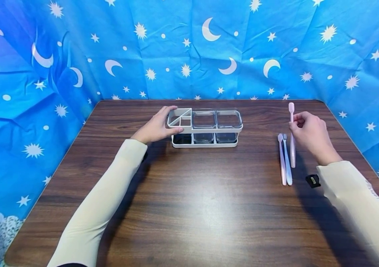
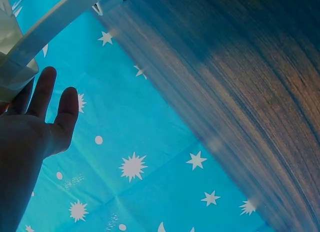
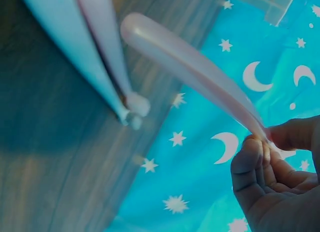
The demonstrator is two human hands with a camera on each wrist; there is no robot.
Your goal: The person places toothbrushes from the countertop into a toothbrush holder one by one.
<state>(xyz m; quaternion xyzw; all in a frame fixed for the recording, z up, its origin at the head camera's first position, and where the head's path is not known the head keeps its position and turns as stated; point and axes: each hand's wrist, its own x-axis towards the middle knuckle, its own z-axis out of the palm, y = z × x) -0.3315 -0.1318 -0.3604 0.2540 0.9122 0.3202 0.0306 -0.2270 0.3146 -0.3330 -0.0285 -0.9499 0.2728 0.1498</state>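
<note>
My left hand (image 1: 157, 126) grips the left end of a white toothbrush holder (image 1: 207, 130), thumb along its front rim and fingers behind. This rack has a divided section at left and two clear cups (image 1: 228, 119) to the right. In the left wrist view only a part of the holder (image 2: 55, 24) shows beside the left hand (image 2: 30, 127). With thumb and fingers, my right hand (image 1: 313, 133) pinches a pink toothbrush (image 1: 292, 148) near its neck, head up, handle end down. Two more toothbrushes, one pinkish (image 1: 282, 167) and one light blue (image 1: 287, 163), lie side by side on the table.
The dark wood table (image 1: 189, 207) carries everything. Behind it and at both sides hangs a blue cloth (image 1: 182, 48) with moons and stars. A small black object (image 1: 313, 181) is at the right sleeve's cuff.
</note>
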